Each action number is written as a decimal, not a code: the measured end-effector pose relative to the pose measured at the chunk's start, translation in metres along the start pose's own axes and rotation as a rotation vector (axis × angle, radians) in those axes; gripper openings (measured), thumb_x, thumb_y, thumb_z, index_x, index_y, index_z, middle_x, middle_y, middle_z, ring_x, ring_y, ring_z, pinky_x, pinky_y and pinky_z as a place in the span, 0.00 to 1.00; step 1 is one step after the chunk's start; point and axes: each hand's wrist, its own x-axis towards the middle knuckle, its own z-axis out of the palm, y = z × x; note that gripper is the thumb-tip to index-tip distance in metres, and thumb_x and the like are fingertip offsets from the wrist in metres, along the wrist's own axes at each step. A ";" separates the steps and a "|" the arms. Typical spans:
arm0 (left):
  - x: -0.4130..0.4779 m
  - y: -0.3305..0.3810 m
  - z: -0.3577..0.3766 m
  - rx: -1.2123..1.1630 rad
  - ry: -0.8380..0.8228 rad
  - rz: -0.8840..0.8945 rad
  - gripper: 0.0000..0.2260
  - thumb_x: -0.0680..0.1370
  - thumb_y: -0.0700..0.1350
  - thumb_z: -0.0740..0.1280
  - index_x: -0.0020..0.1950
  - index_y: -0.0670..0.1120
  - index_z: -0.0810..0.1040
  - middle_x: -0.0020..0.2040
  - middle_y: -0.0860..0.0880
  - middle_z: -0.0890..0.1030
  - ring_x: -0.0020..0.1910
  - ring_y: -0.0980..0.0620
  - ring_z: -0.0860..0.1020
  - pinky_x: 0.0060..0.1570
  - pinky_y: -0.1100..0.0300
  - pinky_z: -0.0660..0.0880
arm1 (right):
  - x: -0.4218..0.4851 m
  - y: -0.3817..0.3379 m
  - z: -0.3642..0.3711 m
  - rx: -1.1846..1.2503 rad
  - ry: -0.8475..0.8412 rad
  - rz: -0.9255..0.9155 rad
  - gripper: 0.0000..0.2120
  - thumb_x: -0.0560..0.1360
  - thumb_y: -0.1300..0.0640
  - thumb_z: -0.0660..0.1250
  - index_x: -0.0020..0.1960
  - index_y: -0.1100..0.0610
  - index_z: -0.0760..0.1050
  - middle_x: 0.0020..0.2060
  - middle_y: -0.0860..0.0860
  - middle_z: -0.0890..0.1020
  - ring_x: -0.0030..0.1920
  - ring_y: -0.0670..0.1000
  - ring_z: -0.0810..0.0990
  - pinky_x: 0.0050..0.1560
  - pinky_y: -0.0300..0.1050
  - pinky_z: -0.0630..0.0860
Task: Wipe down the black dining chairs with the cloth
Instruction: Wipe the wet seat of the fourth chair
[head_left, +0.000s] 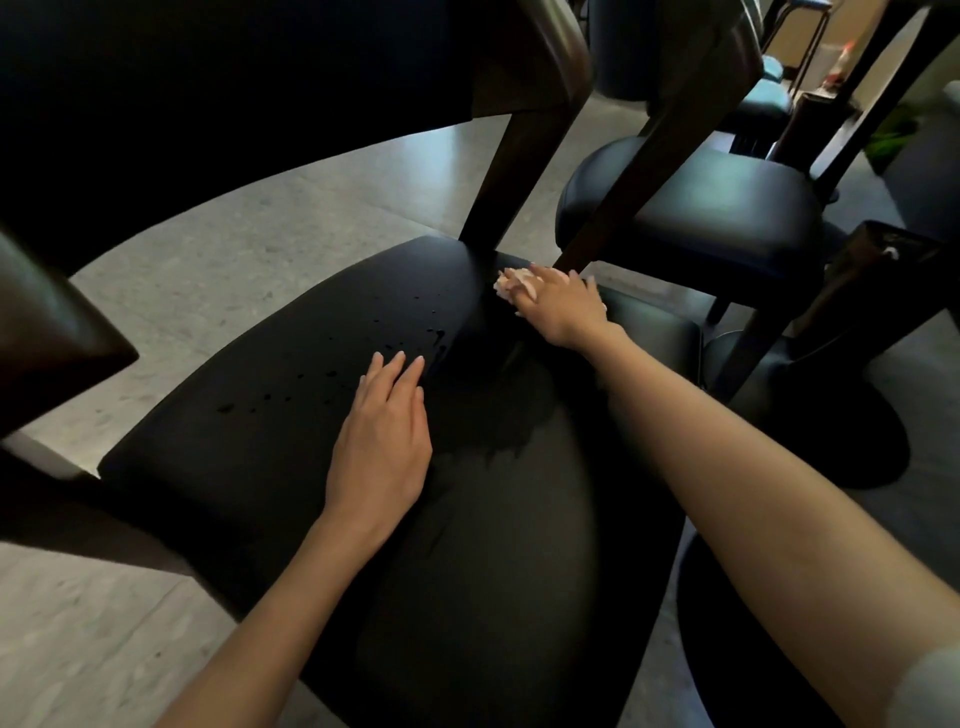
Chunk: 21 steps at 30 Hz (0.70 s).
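Two hands: both bare, both down on the near seat (493, 545); the left is nearer, the right is at the far edge.
Seat: black, glossy and padded; it fills the middle of the view. A smear with a ragged edge lies just right of the left hand.
Left hand (382, 447): flat on the middle of the seat, palm down, fingers straight and close together, holding nothing.
Drops (358, 358): beads of liquid scattered on the seat, left of and beyond the left fingertips, trailing toward the far edge.
Right hand (558, 309): stretched to the far right edge of the seat, fingers curled round the cloth and pressing it down.
Cloth (511, 283): a small pale pink wad, bunched, showing past the right fingers on the seat's far edge.
Posts (524, 166): two dark wooden posts rise tilted from the far edge; the cloth lies between their feet.
Second chair (727, 218): black seat beyond and to the right, apart from the near seat.
Pedestal (857, 441): dark round base on the floor at the right.
Floor (234, 260): pale, speckled.
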 end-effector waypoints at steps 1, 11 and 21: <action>0.000 0.000 0.000 -0.005 0.000 -0.001 0.19 0.84 0.47 0.51 0.76 0.49 0.61 0.77 0.52 0.60 0.77 0.56 0.50 0.72 0.61 0.49 | -0.002 -0.001 -0.002 0.006 0.019 -0.042 0.25 0.83 0.44 0.50 0.76 0.54 0.61 0.74 0.54 0.66 0.72 0.63 0.63 0.72 0.57 0.58; -0.003 -0.002 -0.003 -0.005 -0.025 0.015 0.19 0.84 0.45 0.53 0.75 0.48 0.64 0.77 0.50 0.60 0.78 0.53 0.50 0.73 0.57 0.51 | -0.049 0.060 -0.009 0.016 0.119 -0.005 0.22 0.78 0.65 0.59 0.72 0.62 0.68 0.70 0.59 0.71 0.68 0.62 0.70 0.67 0.54 0.70; -0.002 -0.001 0.001 0.001 -0.012 0.008 0.19 0.84 0.47 0.52 0.75 0.50 0.63 0.78 0.50 0.59 0.78 0.53 0.50 0.74 0.57 0.51 | -0.046 0.030 -0.024 0.090 0.351 -0.074 0.18 0.78 0.65 0.60 0.68 0.61 0.71 0.63 0.60 0.75 0.63 0.61 0.74 0.62 0.54 0.72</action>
